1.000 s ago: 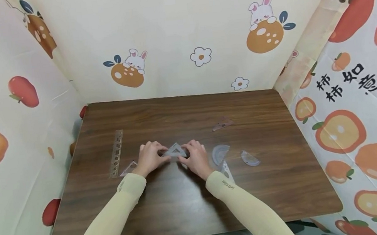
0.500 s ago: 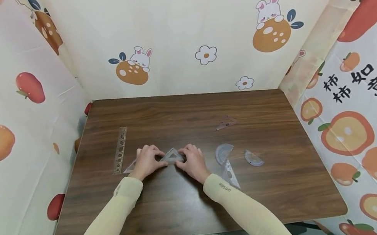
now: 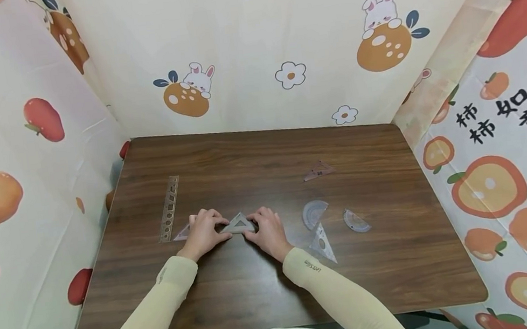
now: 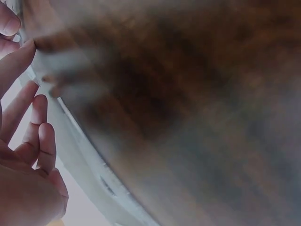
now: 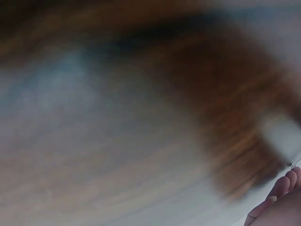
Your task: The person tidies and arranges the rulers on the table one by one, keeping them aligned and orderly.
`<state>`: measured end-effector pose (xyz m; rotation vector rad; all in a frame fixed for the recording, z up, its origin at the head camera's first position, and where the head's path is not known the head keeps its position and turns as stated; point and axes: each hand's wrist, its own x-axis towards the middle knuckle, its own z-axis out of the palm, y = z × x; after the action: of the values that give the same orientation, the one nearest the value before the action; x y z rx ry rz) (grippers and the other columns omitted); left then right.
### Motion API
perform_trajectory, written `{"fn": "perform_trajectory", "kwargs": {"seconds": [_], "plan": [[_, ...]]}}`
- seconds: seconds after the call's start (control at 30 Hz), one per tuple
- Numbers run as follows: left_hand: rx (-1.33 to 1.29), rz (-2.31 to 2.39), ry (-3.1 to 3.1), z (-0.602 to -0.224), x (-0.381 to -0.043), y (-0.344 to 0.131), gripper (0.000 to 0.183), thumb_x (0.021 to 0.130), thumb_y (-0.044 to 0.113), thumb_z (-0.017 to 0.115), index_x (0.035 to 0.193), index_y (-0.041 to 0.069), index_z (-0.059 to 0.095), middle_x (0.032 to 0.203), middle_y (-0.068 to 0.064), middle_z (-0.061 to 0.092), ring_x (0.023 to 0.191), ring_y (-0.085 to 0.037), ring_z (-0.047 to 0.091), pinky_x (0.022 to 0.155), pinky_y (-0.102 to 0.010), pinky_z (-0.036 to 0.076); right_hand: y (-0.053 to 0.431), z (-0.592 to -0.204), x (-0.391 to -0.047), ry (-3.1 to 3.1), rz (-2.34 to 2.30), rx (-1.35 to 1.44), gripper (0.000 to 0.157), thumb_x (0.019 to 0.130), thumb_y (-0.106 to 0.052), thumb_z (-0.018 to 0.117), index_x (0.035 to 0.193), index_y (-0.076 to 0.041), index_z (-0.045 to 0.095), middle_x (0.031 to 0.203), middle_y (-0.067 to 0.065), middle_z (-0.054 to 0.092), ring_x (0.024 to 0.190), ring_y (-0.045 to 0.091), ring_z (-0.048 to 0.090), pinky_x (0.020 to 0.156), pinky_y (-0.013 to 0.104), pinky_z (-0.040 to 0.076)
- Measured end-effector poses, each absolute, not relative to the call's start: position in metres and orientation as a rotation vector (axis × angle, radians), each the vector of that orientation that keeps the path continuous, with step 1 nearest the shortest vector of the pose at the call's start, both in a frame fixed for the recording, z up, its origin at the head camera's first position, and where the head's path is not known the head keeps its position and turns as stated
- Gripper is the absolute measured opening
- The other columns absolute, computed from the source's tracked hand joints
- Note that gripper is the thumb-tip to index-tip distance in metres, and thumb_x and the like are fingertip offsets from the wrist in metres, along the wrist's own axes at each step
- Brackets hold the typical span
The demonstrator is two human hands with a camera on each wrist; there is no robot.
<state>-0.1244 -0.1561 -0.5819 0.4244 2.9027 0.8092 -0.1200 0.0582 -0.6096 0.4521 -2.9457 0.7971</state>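
In the head view, a clear grey set square (image 3: 238, 224) with a triangular cutout is held between both hands, its apex pointing away from the body. My left hand (image 3: 204, 232) pinches its left corner between thumb and fingers. The right corner is pinched by my right hand (image 3: 267, 233). Just behind the left hand lies another clear set square (image 3: 182, 233), partly covered by that hand. Left hand fingers (image 4: 29, 125) show at the edge of the left wrist view. Only a few right hand fingers (image 5: 281, 187) appear low in the right wrist view.
On the brown table (image 3: 383, 275), a clear ruler (image 3: 169, 209) lies at left. To the right are a large protractor (image 3: 314, 213), a smaller protractor (image 3: 357, 221), and a set square (image 3: 322, 244) near the right sleeve. A pinkish set square (image 3: 319, 170) lies farther back.
Both hands have shifted a little left and toward the body with the set square between them. The set square near the right sleeve is more uncovered. The head view has turned slightly.
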Motion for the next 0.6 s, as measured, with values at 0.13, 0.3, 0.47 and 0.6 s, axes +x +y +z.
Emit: {"fn": "perform_trajectory", "kwargs": {"seconds": [0.13, 0.3, 0.47, 0.6], "plan": [[0.429, 0.835, 2.901, -0.584, -0.120, -0.159, 0.036, 0.079, 0.032, 0.090, 0.110, 0.015, 0.081, 0.109, -0.004, 0.068, 0.101, -0.025, 0.052, 0.083, -0.044, 0.026, 0.056, -0.610, -0.120, -2.960, 0.801, 0.440, 0.040, 0.085, -0.039, 0.084, 0.116, -0.016, 0.077, 0.104, 0.000, 0.066, 0.095, 0.018, 0.057, 0.083, 0.033, 0.042], [0.434, 0.846, 2.889, -0.585, -0.117, -0.163, 0.040, 0.079, 0.033, 0.090, 0.113, 0.015, 0.081, 0.113, -0.005, 0.066, 0.104, -0.026, 0.051, 0.084, -0.045, 0.025, 0.055, -0.611, -0.119, -2.968, 0.791, 0.433, 0.041, 0.085, -0.039, 0.084, 0.117, -0.016, 0.077, 0.104, -0.001, 0.066, 0.095, 0.017, 0.057, 0.082, 0.033, 0.041], [0.440, 0.874, 2.879, -0.586, -0.116, -0.166, 0.044, 0.077, 0.032, 0.091, 0.116, 0.014, 0.079, 0.113, -0.005, 0.064, 0.105, -0.027, 0.050, 0.085, -0.046, 0.024, 0.054, -0.613, -0.118, -2.938, 0.778, 0.458, 0.040, 0.085, -0.040, 0.084, 0.117, -0.016, 0.077, 0.103, -0.002, 0.065, 0.094, 0.016, 0.057, 0.082, 0.033, 0.042], [0.440, 0.881, 2.874, -0.588, -0.114, -0.168, 0.047, 0.076, 0.033, 0.092, 0.117, 0.015, 0.079, 0.113, -0.005, 0.063, 0.106, -0.027, 0.049, 0.085, -0.046, 0.025, 0.053, -0.614, -0.117, -2.934, 0.787, 0.463, 0.041, 0.085, -0.039, 0.084, 0.117, -0.015, 0.076, 0.103, -0.002, 0.065, 0.094, 0.016, 0.057, 0.082, 0.033, 0.042]]}}
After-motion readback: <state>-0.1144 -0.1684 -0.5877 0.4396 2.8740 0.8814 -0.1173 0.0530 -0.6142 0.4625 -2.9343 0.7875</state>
